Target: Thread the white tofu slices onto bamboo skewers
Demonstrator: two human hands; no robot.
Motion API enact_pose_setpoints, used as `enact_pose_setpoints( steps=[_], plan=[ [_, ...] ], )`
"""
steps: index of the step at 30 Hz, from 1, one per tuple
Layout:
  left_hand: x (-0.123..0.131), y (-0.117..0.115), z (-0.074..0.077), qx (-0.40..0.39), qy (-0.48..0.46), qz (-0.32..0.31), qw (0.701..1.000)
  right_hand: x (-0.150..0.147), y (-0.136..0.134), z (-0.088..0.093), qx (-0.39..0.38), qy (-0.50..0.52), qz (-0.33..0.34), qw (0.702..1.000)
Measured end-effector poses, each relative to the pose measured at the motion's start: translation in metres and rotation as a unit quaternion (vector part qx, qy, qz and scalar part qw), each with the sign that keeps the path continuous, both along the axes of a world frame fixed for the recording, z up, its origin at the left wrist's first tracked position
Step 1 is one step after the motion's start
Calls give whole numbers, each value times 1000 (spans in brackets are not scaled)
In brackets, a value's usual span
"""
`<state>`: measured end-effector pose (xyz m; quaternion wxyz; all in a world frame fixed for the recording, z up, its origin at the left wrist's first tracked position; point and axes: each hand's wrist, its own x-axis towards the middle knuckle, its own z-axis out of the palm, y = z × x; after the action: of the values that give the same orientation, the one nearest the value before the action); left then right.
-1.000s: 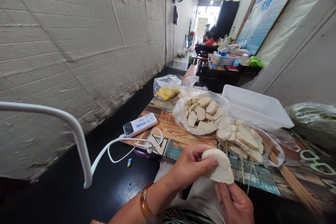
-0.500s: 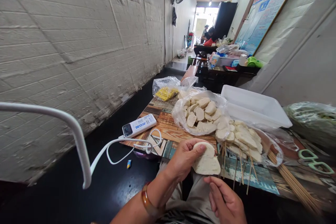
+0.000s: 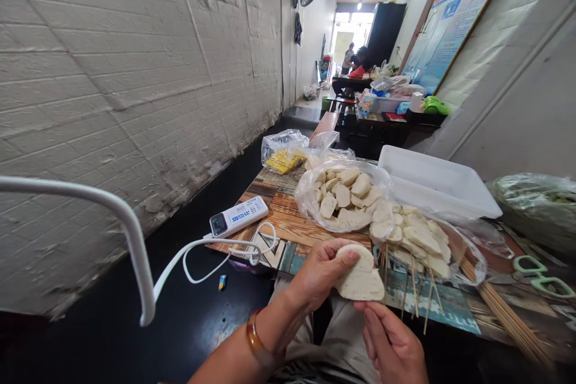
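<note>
My left hand (image 3: 321,273) is closed on two overlapping pale, speckled food slices (image 3: 362,282), thumb on top, above my lap. Just below their lower edge is my right hand (image 3: 390,336), its thumb and forefinger pinched together; whatever they grip is hidden from me. Past the hands, a clear plastic bag (image 3: 310,211) lies open, full of similar slices (image 3: 348,195). To its right rests a pile of skewered slices (image 3: 420,237), their thin wooden sticks (image 3: 414,285) pointing toward me over the table edge.
On the patterned table (image 3: 281,216) lie a white power bank (image 3: 238,216) with a cable, a bag with yellow packets (image 3: 285,159), a white plastic tub (image 3: 438,183), a bundle of bamboo skewers (image 3: 510,318) and green-handled scissors (image 3: 546,279). A wall (image 3: 135,72) runs along the left.
Both hands and the held slices have shifted slightly to the right. The right fingertips are now closer to the slices' lower edge.
</note>
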<state>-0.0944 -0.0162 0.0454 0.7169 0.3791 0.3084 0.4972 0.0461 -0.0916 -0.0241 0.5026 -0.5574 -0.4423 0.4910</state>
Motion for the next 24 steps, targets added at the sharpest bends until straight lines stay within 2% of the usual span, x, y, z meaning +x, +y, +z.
enact_pose_setpoints(
  steps=[3,6,8,9,10,11,13,18,24],
  plan=[
    [-9,10,1,16,-7,14,1000,6,2,-2,5,21,-12,1000],
    [-20,31,-3,48,30,85,995,15,5,-6,20,64,-45,997],
    [-26,51,-9,96,104,140,980,21,7,-7,36,76,-65,994],
    [-28,61,-13,138,173,161,962,23,8,-7,46,77,-72,993],
    [-29,72,-16,190,275,172,927,25,8,-7,52,77,-79,993],
    [-29,82,-18,240,383,165,877,25,9,-6,57,79,-82,992],
    [-26,99,-21,277,464,149,828,24,8,-5,60,91,-86,990],
    [-10,119,-21,330,577,88,741,15,6,-1,64,104,-104,987],
    [2,116,-28,377,666,47,642,13,6,5,62,81,-113,988]
  ],
)
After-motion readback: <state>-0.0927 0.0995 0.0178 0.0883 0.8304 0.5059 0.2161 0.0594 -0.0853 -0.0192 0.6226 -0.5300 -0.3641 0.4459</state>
